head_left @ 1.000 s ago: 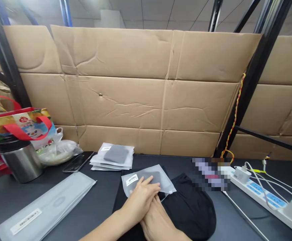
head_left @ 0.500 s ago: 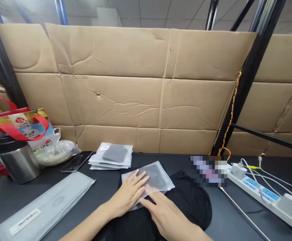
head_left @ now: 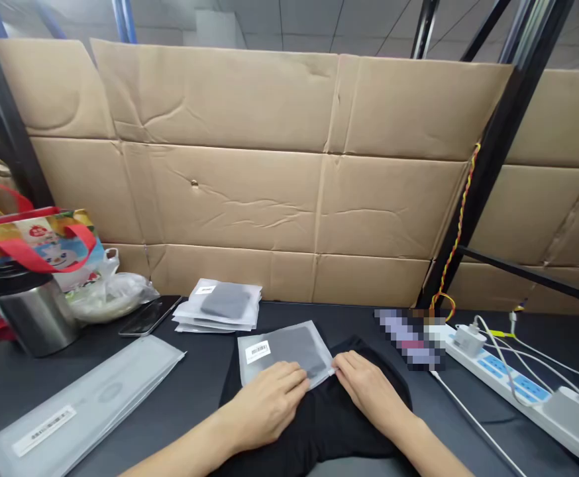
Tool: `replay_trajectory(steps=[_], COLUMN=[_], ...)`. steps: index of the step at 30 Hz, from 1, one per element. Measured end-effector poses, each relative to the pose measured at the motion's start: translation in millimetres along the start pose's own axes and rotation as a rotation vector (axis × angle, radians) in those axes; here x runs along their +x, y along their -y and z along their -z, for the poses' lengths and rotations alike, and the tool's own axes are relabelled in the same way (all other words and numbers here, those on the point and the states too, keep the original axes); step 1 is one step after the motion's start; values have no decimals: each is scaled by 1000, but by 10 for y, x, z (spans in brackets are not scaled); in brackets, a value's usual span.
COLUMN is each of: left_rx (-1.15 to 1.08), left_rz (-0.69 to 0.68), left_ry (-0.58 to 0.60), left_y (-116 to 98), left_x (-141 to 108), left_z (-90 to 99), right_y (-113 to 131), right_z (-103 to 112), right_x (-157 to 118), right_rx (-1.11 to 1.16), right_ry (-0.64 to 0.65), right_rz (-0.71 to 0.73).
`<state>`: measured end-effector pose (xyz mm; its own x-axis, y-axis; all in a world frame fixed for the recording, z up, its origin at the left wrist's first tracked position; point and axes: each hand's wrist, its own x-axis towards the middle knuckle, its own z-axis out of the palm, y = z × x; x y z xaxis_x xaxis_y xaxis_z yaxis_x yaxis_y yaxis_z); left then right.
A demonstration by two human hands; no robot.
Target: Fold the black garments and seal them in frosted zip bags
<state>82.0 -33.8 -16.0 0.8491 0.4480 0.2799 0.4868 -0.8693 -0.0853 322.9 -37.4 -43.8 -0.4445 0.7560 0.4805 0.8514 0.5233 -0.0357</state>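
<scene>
A frosted zip bag (head_left: 289, 344) with a barcode label at its upper left and something dark inside lies on black fabric (head_left: 329, 424) in front of me. My left hand (head_left: 272, 401) rests on the bag's near edge, its fingers curled together there. At the bag's right corner, my right hand (head_left: 366, 384) has its fingers pressed together on the zip end.
Behind the bag sits a stack of similar bags (head_left: 220, 305). Long frosted packages (head_left: 91, 404) lie at the left, near a phone (head_left: 150, 316), a steel flask (head_left: 34, 311) and a colourful bag (head_left: 61, 248). A white power strip (head_left: 508, 374) with cables is at the right.
My left hand has moved down off the bag's middle, uncovering the label, and its fingers have curled. My right hand has gone from beneath the bag's near side to its right corner.
</scene>
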Motion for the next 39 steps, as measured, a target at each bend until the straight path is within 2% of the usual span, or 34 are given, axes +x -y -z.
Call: replay_trajectory(steps=[3, 6, 8, 10, 13, 16, 20, 22, 24, 26, 29, 33, 36, 39], left_rx=[72, 111, 121, 131, 151, 172, 190, 203, 245, 295, 335, 266, 224, 203], left_rz=[68, 105, 95, 83, 73, 82, 167, 217, 260, 254, 182, 182, 198, 203], left_ry=[21, 32, 51, 70, 96, 122, 152, 165, 156, 109, 35, 49, 21, -27], left_y=[-172, -212, -193, -165, -103, 4, 156, 191, 195, 184, 179, 213, 279, 425], left_x=[312, 598, 691, 677, 461, 81, -453, -613, -652, -571, -322, 0, 192, 398], left_z=[-92, -192, -223, -211, -118, 22, 192, 238, 242, 192, 15, -236, -245, -146], right_y=[0, -12, -20, -25, -30, -32, -27, -25, -23, -19, -18, -70, -123, -106], right_z=[-10, 0, 2, -4, -15, -15, -8, -10, -11, -3, 17, 20, 36, 103], right_x=[-15, -23, -28, -35, -44, -51, -55, -53, -48, -44, -58, -170, -287, -347], right_rx=[11, 18, 25, 33, 50, 66, 75, 80, 92, 111, 151, 228, 238, 239], right_ry=[-9, -11, -6, 3, 17, 25, 43, 48, 50, 52, 72, 90, 160, 271], right_rz=[-7, -7, -4, 1, 4, 2, -9, -16, -20, -25, -50, -164, -281, -288])
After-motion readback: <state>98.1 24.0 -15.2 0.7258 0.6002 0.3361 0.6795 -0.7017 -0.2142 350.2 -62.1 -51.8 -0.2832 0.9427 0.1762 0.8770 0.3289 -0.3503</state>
